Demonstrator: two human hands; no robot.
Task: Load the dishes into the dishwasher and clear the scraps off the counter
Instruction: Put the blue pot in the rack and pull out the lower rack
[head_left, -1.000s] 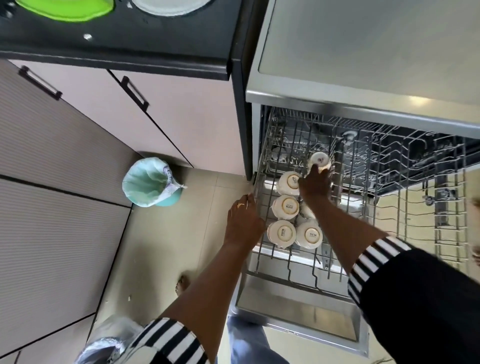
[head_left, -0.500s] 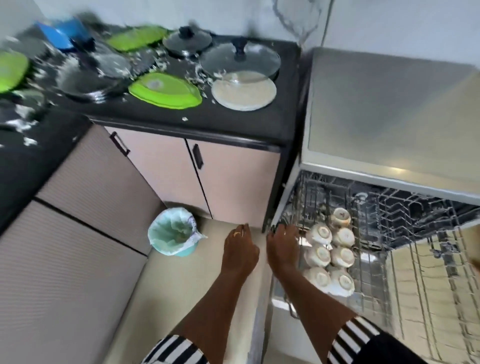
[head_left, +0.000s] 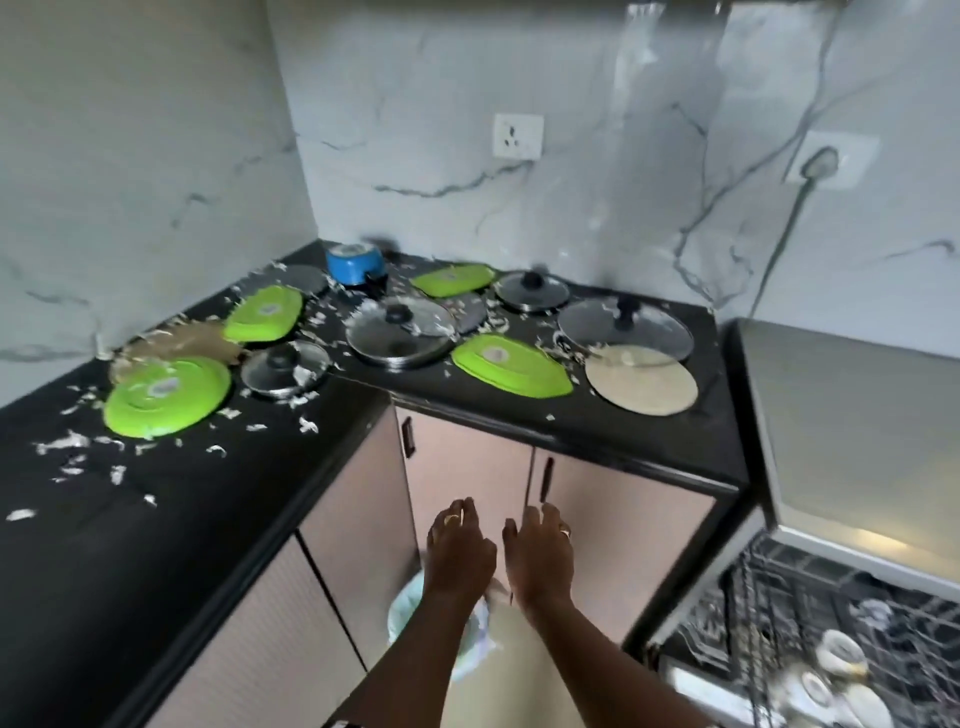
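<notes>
Black counter (head_left: 597, 441) littered with white scraps (head_left: 67, 441), green plates (head_left: 166, 395) and glass lids (head_left: 402, 340)! Below its front edge, left hand (head_left: 460, 551) and right hand (head_left: 540, 558) hover side by side, fingers loose, holding nothing. White cups (head_left: 841, 652) sit racked in the dishwasher (head_left: 857, 426), right of the counter.

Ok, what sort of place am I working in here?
A home kitchen, most likely: a black counter strewn with pan lids and green plates, cupboards below, and an open dishwasher rack holding cups.
</notes>
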